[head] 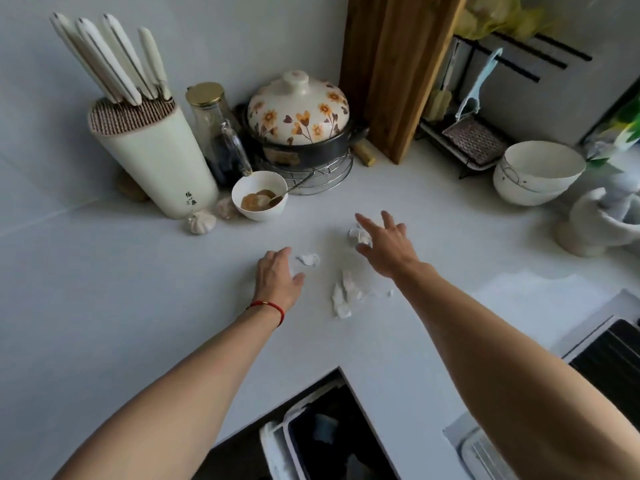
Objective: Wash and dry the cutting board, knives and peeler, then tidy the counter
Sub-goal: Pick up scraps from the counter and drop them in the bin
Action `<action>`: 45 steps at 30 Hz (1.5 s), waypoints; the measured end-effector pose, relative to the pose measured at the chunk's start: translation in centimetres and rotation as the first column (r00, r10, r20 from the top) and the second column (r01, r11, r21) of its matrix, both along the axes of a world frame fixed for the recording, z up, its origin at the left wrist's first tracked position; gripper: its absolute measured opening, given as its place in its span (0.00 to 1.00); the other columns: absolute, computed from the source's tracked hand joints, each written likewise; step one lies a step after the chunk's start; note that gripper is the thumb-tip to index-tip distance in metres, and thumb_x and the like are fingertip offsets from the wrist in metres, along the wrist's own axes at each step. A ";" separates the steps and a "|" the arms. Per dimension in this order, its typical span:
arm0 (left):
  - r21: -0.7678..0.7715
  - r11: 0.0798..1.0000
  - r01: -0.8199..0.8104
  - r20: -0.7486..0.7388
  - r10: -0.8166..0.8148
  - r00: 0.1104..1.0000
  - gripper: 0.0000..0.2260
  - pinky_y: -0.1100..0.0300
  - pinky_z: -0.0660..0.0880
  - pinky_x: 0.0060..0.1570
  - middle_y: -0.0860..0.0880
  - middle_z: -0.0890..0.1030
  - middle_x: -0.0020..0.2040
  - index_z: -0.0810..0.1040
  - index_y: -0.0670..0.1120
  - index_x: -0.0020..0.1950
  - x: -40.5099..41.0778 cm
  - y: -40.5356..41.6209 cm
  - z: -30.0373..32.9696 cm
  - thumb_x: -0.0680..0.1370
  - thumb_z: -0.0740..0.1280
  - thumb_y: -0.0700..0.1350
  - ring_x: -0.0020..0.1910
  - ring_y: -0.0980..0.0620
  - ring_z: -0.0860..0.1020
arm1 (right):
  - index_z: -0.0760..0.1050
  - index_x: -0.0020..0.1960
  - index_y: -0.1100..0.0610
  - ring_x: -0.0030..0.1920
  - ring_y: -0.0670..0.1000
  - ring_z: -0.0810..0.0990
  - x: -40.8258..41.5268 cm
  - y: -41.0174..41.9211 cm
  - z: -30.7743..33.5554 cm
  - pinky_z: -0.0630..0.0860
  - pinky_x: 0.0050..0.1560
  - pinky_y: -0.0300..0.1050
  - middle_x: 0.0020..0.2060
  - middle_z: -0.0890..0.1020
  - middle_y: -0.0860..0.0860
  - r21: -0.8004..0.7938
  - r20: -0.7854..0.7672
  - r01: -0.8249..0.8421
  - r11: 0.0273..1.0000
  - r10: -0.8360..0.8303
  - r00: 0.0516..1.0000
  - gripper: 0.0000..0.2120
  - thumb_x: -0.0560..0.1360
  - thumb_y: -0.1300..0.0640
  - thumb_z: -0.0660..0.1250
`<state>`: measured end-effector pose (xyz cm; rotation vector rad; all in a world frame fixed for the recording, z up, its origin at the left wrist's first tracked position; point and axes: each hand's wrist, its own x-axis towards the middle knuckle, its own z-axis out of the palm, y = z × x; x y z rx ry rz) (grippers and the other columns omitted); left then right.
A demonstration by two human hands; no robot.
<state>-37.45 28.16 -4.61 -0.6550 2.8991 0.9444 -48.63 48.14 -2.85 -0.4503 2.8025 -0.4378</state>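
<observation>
1. We see the left hand (pixel 278 277) palm down on the white counter (pixel 104 306), fingers relaxed and gripping nothing; a red string sits on that wrist.
2. The right hand (pixel 386 245) hovers with fingers spread, empty, its fingertips at a crumpled scrap (pixel 358 236); we cannot tell whether they touch it.
3. Two more pieces of litter lie between the hands: a small scrap (pixel 308 259) just beside the left hand and a larger torn piece (pixel 346 296) nearer us; paper or garlic skin, we cannot tell.
4. Task things look put away: the knives (pixel 114 60) stand in the knife block (pixel 152 161); the cutting board (pixel 394 71) leans upright against the wall; the peeler (pixel 476 88) hangs on the rack (pixel 474 147); we judge washing done and tidying under way.
5. An open bin (pixel 311 441) shows below the counter edge; likely where the scraps go.
6. Risks, as we judge them: the scraps are light and loose, so a fast sweep could scatter them or drop bits beside the bin; a spread-finger grab may leave small pieces behind.
7. The sauce bowl (pixel 259 195) with a spoon and the garlic bulbs (pixel 202 221) sit near the left hand; a wide swipe could knock the spoon and spill; the stacked bowls (pixel 538 173) are well apart on the right, lower risk.
</observation>
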 end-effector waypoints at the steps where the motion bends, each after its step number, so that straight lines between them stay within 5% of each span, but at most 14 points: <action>1: 0.003 0.999 0.035 -0.018 -0.035 0.999 0.25 0.52 0.67 0.66 0.38 0.76 0.63 0.73 0.41 0.73 -0.7 0.4 -0.2 0.77 0.73 0.44 0.65 0.39 0.73 | 0.64 0.78 0.42 0.71 0.65 0.66 -1.3 -0.5 -0.4 0.71 0.67 0.58 0.77 0.63 0.58 0.000 -0.005 -0.031 1.000 0.031 1.000 0.26 0.82 0.49 0.65; 4: -0.020 0.988 0.152 -0.064 -0.153 0.986 0.26 0.54 0.68 0.66 0.39 0.76 0.63 0.74 0.42 0.73 -2.8 1.7 -0.8 0.77 0.75 0.46 0.64 0.40 0.73 | 0.82 0.63 0.53 0.61 0.63 0.76 -2.8 -0.7 -1.8 0.73 0.59 0.49 0.62 0.78 0.59 -0.042 -0.067 -0.129 0.991 0.126 0.990 0.13 0.81 0.59 0.67; 8: -0.093 0.972 0.217 -0.071 -0.224 0.972 0.14 0.55 0.69 0.64 0.39 0.77 0.59 0.82 0.40 0.64 -4.7 3.0 -1.6 0.78 0.72 0.39 0.60 0.40 0.75 | 0.86 0.54 0.57 0.53 0.59 0.81 -2.4 1.9 -1.6 0.73 0.51 0.44 0.53 0.82 0.57 -0.137 -0.033 -0.165 0.977 0.162 0.986 0.09 0.76 0.65 0.73; 12: -0.037 0.970 0.239 -0.111 -0.242 0.964 0.10 0.56 0.74 0.57 0.41 0.82 0.53 0.87 0.41 0.54 -3.6 4.1 -1.3 0.76 0.69 0.33 0.52 0.41 0.81 | 0.87 0.53 0.56 0.53 0.58 0.82 -0.1 5.4 0.0 0.76 0.54 0.47 0.51 0.84 0.57 -0.220 0.000 -0.031 0.975 0.031 1.000 0.08 0.76 0.63 0.72; 15: 0.079 0.971 0.225 -0.116 -0.215 0.970 0.16 0.56 0.74 0.60 0.41 0.80 0.56 0.83 0.41 0.63 -1.5 5.5 -1.1 0.75 0.71 0.36 0.54 0.41 0.80 | 0.84 0.59 0.55 0.59 0.60 0.78 4.4 6.5 -0.9 0.71 0.60 0.45 0.57 0.80 0.59 -0.168 0.082 0.058 0.984 -0.044 0.996 0.12 0.77 0.57 0.71; 19: 0.031 0.874 0.485 -0.058 -0.483 0.874 0.29 0.55 0.68 0.67 0.40 0.70 0.62 0.73 0.39 0.72 1.1 5.9 -1.3 0.70 0.72 0.41 0.61 0.41 0.70 | 0.75 0.66 0.57 0.65 0.60 0.65 9.2 3.2 -2.2 0.64 0.67 0.45 0.63 0.69 0.58 -0.253 0.100 0.101 0.962 -0.078 0.992 0.21 0.77 0.50 0.70; 22: -0.054 0.775 0.629 -0.008 -0.630 0.776 0.23 0.51 0.69 0.64 0.41 0.72 0.61 0.77 0.39 0.66 1.9 5.6 -1.1 0.71 0.69 0.36 0.59 0.42 0.70 | 0.78 0.64 0.58 0.63 0.62 0.68 10.9 0.9 -2.3 0.66 0.66 0.51 0.60 0.75 0.58 -0.319 -0.003 0.013 0.948 -0.015 1.000 0.18 0.75 0.56 0.72; 24: -0.031 0.797 0.603 -0.073 -0.603 0.794 0.14 0.49 0.72 0.61 0.39 0.76 0.57 0.82 0.37 0.59 2.9 5.6 -1.1 0.74 0.66 0.32 0.57 0.41 0.75 | 0.83 0.58 0.60 0.57 0.63 0.73 12.4 0.5 -2.4 0.72 0.61 0.55 0.53 0.80 0.59 -0.342 -0.078 -0.040 0.939 0.014 0.997 0.12 0.75 0.63 0.72; 28: 0.012 0.901 0.435 -0.185 -0.425 0.886 0.08 0.55 0.75 0.51 0.44 0.81 0.49 0.87 0.41 0.49 6.6 6.3 -1.6 0.76 0.69 0.33 0.49 0.46 0.79 | 0.83 0.61 0.56 0.57 0.58 0.73 15.1 1.1 -2.6 0.66 0.57 0.37 0.56 0.78 0.56 -0.327 -0.011 -0.022 0.945 0.020 1.000 0.11 0.80 0.60 0.67; 30: 0.070 0.918 0.390 -0.273 -0.358 0.893 0.10 0.59 0.75 0.45 0.47 0.84 0.43 0.87 0.45 0.44 7.9 6.6 -1.5 0.72 0.70 0.33 0.43 0.49 0.81 | 0.84 0.58 0.59 0.55 0.58 0.75 16.2 1.1 -2.7 0.65 0.53 0.36 0.54 0.78 0.56 -0.323 0.006 -0.010 0.946 0.013 1.000 0.09 0.80 0.61 0.67; 33: 0.143 0.937 0.317 -0.293 -0.266 0.918 0.15 0.67 0.75 0.44 0.53 0.85 0.42 0.79 0.53 0.48 8.1 6.1 -0.7 0.71 0.70 0.33 0.38 0.60 0.79 | 0.83 0.52 0.61 0.53 0.58 0.76 16.8 0.5 -2.3 0.68 0.51 0.40 0.52 0.79 0.57 -0.310 0.010 0.000 0.951 0.003 1.000 0.06 0.79 0.60 0.68; 36: 0.247 0.945 0.216 -0.179 -0.175 0.968 0.19 0.61 0.79 0.45 0.50 0.86 0.43 0.68 0.53 0.50 6.9 4.3 0.0 0.72 0.71 0.33 0.39 0.56 0.83 | 0.84 0.48 0.61 0.51 0.61 0.79 15.2 -0.5 -1.5 0.69 0.47 0.45 0.48 0.80 0.58 -0.260 0.032 -0.048 0.964 0.059 0.998 0.06 0.76 0.63 0.68; 42: -0.093 0.979 0.181 -0.131 -0.192 0.972 0.13 0.51 0.71 0.62 0.40 0.76 0.59 0.81 0.42 0.62 1.9 0.4 0.6 0.77 0.69 0.37 0.59 0.40 0.75 | 0.85 0.46 0.63 0.48 0.62 0.80 6.8 1.2 -0.3 0.71 0.47 0.49 0.48 0.81 0.60 -0.304 -0.146 0.174 0.937 -0.226 0.963 0.06 0.77 0.63 0.69; 45: -0.084 0.978 0.192 -0.061 -0.197 0.979 0.09 0.54 0.72 0.58 0.39 0.78 0.56 0.85 0.42 0.58 0.1 0.3 -0.1 0.78 0.70 0.40 0.57 0.40 0.77 | 0.85 0.46 0.62 0.45 0.62 0.79 2.1 2.3 -0.7 0.69 0.41 0.49 0.46 0.80 0.60 -0.236 -0.181 0.208 0.949 -0.253 0.950 0.05 0.76 0.63 0.69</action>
